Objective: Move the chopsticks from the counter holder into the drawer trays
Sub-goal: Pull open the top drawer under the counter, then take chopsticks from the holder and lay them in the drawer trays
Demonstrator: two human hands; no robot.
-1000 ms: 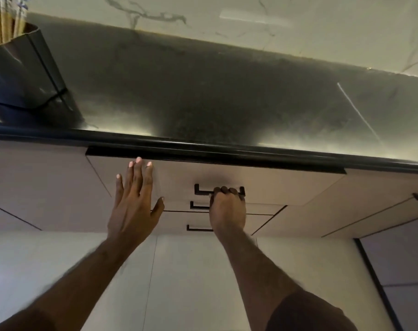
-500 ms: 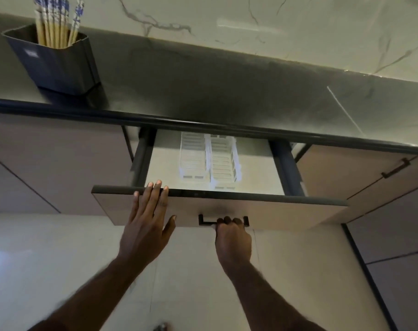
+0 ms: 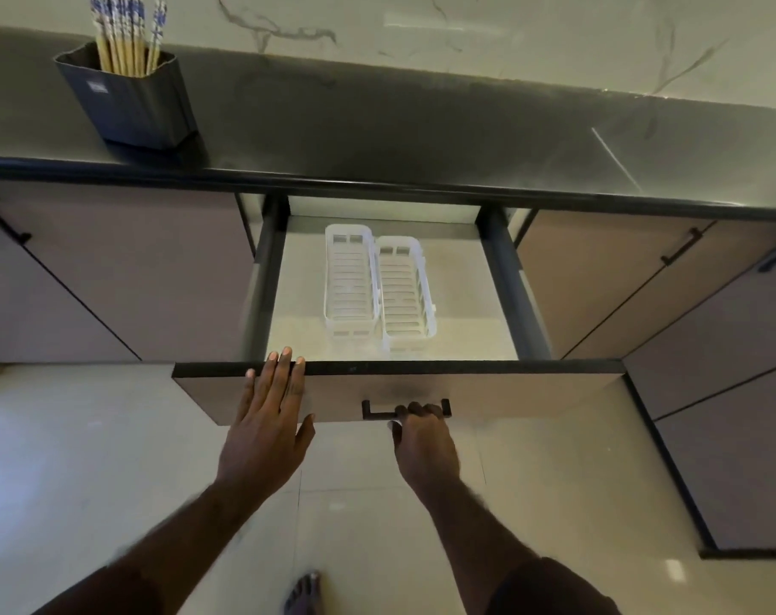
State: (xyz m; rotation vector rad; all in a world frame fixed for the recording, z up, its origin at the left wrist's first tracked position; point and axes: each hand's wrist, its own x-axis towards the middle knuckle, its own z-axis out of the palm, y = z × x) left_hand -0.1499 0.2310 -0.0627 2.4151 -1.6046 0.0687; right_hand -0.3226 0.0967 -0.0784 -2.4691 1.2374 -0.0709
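Far left on the dark counter (image 3: 421, 126) stands the holder (image 3: 131, 104), a dark ribbed tub, and the chopsticks (image 3: 127, 42) are bunched inside it, standing close to upright, long axis vertical, blue-and-white patterned ends pointing up, plain ends hidden down in the tub. None of them is in the drawer yet.

Moving right, the drawer (image 3: 488, 392) stands pulled out below the counter edge. The left hand (image 3: 266, 428) lies flat against its front panel, fingers straight and together, fingertips over the dark top rim, thumb spread to the side, gripping nothing.

Inside the drawer, two white slatted trays (image 3: 377, 286) sit side by side, touching, long axes running front to back; the left one sits a shade further back.

Right again, the right hand (image 3: 426, 441) has its fingers curled over the black handle (image 3: 377, 412) on the drawer front, clasping the bar's right part.

Bottom centre, a bare foot (image 3: 302, 592) on the pale floor.
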